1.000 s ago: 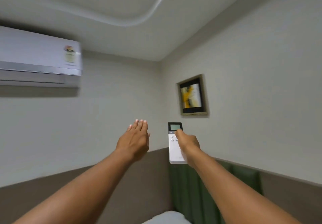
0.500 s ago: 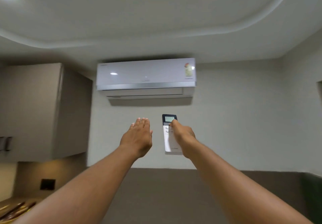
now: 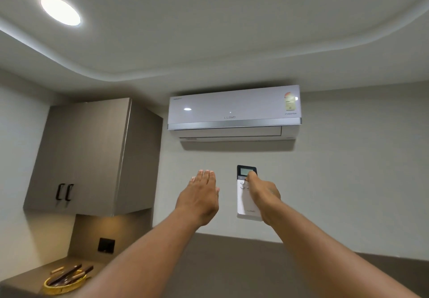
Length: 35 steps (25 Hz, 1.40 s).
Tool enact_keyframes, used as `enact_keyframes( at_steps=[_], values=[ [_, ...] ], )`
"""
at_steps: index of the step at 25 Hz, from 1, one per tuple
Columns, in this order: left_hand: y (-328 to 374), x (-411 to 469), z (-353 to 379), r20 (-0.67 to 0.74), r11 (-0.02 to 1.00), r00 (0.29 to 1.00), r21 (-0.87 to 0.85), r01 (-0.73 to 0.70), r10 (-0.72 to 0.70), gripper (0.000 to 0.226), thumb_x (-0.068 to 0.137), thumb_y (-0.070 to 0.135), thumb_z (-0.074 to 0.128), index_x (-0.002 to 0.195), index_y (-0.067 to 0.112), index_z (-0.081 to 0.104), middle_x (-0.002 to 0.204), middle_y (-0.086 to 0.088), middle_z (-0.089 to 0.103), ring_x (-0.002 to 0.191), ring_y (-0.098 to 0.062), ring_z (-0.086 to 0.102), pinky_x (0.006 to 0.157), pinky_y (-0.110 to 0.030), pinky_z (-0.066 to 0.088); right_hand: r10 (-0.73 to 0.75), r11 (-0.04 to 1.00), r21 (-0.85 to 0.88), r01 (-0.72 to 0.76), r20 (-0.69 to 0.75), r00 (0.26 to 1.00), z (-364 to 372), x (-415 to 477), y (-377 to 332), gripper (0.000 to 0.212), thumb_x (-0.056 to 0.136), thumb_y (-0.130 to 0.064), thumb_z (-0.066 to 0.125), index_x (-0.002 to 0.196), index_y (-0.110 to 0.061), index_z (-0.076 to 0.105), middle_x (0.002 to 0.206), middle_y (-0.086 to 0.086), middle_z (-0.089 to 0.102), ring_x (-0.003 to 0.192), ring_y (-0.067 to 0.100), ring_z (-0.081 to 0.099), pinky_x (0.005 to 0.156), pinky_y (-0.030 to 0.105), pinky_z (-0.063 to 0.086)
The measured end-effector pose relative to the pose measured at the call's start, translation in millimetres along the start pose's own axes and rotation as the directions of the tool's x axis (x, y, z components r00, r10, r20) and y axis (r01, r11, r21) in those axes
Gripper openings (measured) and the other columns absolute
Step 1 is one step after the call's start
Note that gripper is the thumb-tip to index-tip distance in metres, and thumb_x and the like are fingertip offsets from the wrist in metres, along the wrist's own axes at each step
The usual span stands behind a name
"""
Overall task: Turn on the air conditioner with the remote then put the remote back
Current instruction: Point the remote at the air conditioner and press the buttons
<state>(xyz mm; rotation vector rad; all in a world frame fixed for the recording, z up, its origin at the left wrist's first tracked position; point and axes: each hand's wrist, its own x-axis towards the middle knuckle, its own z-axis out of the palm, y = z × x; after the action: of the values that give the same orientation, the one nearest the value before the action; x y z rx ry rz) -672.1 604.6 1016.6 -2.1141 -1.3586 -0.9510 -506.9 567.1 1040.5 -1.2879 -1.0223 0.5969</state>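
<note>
A white wall air conditioner (image 3: 234,112) hangs high on the far wall, its flap closed. Below it my right hand (image 3: 263,193) holds a white remote (image 3: 244,201) upright, pointed at the unit, with the thumb on the buttons just under its small dark screen. My left hand (image 3: 200,196) is raised beside it, palm forward, fingers straight and together, holding nothing.
A grey wall cabinet (image 3: 92,156) with black handles hangs at the left. Under it a counter carries a yellow-rimmed tray (image 3: 63,282) with dark sticks. A black wall socket (image 3: 106,245) sits above the counter. A round ceiling light (image 3: 60,10) is lit.
The view has swung left and up, bringing the air conditioner from the left edge to the middle. Both hands stay raised; the thumb has crept up towards the remote's screen.
</note>
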Motion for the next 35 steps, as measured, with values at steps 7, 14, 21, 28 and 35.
enact_keyframes(
  at_steps=[7,14,21,28,35],
  values=[
    [31,4,18,0.018,0.999,1.000,-0.041,-0.020,0.021,0.056,0.101,0.033,0.016,0.151,0.009,0.006,0.160,-0.008,0.006,0.146,-0.021,0.002,0.115,-0.034,0.003,-0.028,0.998,-0.058,0.026,-0.029,0.999,-21,10,8,0.039,0.085,-0.046,0.051,0.083,-0.010,0.068,0.080,0.014,0.071,0.070,0.033,0.068,0.058,0.030,0.050],
    [48,9,27,0.025,0.998,0.999,-0.053,-0.044,0.046,0.056,0.101,0.033,0.016,0.151,0.010,0.005,0.161,-0.007,0.005,0.146,-0.020,0.001,0.114,-0.034,0.003,-0.024,0.997,-0.070,0.021,-0.052,0.998,-41,12,17,0.039,0.086,-0.045,0.052,0.080,-0.010,0.067,0.076,0.012,0.069,0.066,0.031,0.066,0.058,0.030,0.050],
    [56,8,33,0.042,0.997,0.997,-0.056,-0.057,0.059,0.056,0.101,0.033,0.015,0.150,0.009,0.004,0.161,-0.008,0.005,0.146,-0.021,0.000,0.115,-0.034,0.003,-0.017,0.997,-0.077,0.013,-0.049,0.999,-55,11,23,0.037,0.081,-0.043,0.051,0.072,-0.010,0.065,0.071,0.010,0.068,0.060,0.028,0.064,0.052,0.028,0.045],
    [60,10,32,0.031,0.997,0.998,-0.049,-0.052,0.053,0.056,0.101,0.034,0.015,0.151,0.010,0.004,0.161,-0.007,0.005,0.146,-0.020,0.000,0.114,-0.034,0.003,-0.028,0.996,-0.084,0.025,-0.029,0.999,-58,8,24,0.034,0.081,-0.040,0.052,0.073,-0.010,0.062,0.070,0.010,0.066,0.059,0.028,0.061,0.053,0.028,0.045],
    [67,10,33,0.025,0.998,0.998,-0.052,-0.048,0.049,0.057,0.101,0.035,0.016,0.150,0.011,0.003,0.161,-0.007,0.004,0.146,-0.020,-0.001,0.114,-0.032,0.001,-0.048,0.996,-0.073,0.047,-0.017,0.999,-62,6,19,0.034,0.081,-0.040,0.050,0.078,-0.009,0.064,0.077,0.013,0.069,0.064,0.030,0.064,0.059,0.031,0.049]
  ],
)
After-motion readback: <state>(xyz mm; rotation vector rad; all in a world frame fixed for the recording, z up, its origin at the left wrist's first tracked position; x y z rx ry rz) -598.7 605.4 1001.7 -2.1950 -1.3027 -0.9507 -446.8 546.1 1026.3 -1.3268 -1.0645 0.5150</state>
